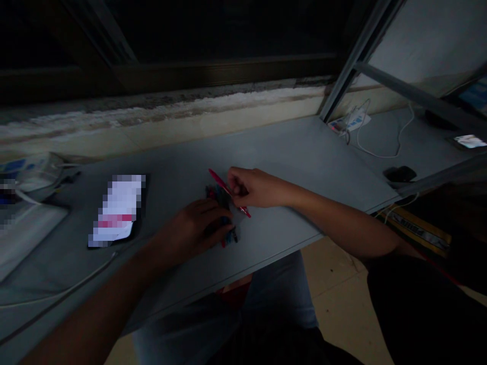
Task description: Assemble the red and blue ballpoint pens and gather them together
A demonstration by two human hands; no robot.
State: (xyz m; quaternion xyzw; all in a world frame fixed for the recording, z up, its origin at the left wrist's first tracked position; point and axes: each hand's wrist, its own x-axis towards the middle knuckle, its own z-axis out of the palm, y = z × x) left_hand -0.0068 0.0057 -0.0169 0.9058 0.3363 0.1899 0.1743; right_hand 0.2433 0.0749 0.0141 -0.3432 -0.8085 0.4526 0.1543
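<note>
A bundle of several pens (231, 236), dark, blue and pink, lies on the grey desk (283, 152) near its front edge. Curled over the middle of that bundle is my left hand (196, 225), closed round it, with pen ends showing on both sides. My right hand (253, 186), just to the right, pinches a red pen (215, 177) by its middle. The pen slants from upper left to lower right, close beside the bundle. My left palm and fingers hide much of the bundled pens.
A lit phone (119, 210) lies left of my hands, near a white cable (87, 276). Further left are a pale flat object (30, 238) and a white box (34, 170). Beyond a metal post (348, 66) at right lie a dark mouse (400, 174) and cables.
</note>
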